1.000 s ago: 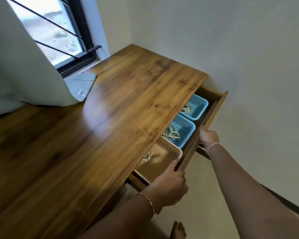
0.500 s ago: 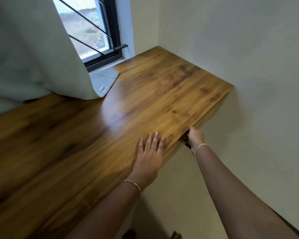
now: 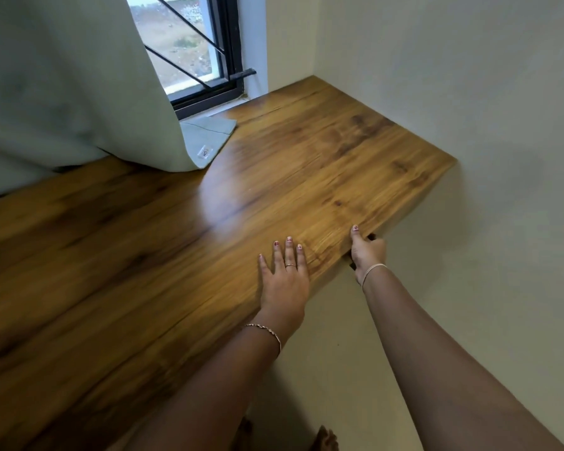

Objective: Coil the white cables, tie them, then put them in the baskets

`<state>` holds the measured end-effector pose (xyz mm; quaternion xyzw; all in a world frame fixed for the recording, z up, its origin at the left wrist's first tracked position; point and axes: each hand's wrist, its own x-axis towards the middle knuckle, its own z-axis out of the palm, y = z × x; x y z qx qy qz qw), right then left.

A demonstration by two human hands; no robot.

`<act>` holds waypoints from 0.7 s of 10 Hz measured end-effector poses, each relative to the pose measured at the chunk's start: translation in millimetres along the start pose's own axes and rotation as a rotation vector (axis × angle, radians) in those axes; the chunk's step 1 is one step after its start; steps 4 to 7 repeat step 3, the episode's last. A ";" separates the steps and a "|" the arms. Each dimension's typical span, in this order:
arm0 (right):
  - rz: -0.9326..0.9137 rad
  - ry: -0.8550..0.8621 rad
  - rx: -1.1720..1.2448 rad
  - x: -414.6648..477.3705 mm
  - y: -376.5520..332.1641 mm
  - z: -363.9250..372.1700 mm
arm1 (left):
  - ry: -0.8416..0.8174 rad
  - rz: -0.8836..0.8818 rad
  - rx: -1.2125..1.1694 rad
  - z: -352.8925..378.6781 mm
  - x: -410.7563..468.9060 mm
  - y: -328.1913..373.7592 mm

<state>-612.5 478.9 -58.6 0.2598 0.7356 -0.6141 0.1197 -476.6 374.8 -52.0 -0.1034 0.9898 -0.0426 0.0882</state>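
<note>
Head view: the left hand (image 3: 284, 281) lies flat and open on the desk (image 3: 209, 239), holding nothing. The right hand (image 3: 367, 252) curls over the desk's front edge, thumb on top, fingers hidden underneath, so what it grips there I cannot tell. No cables or baskets show; they are out of sight. The risk, as I judge it: fingers under that edge could get pinched if anything below slides shut

Your wooden bench (image 3: 183, 255) fills the corner under the window. A pale curtain (image 3: 79, 92) drapes onto its far side. Your left hand (image 3: 284, 281) lies flat near the front edge.
</note>
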 end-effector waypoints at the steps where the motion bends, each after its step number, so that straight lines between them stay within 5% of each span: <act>1: -0.055 0.007 -0.025 -9.3 -0.6 0.2 | -0.022 0.026 0.006 -4.5 -0.2 -10.1; 3: -0.551 0.104 -0.526 -52.5 -16.0 13.7 | 0.013 -0.030 -0.171 -33.0 -17.7 -51.9; 7: -0.551 0.104 -0.526 -52.5 -16.0 13.7 | 0.013 -0.030 -0.171 -33.0 -17.7 -51.9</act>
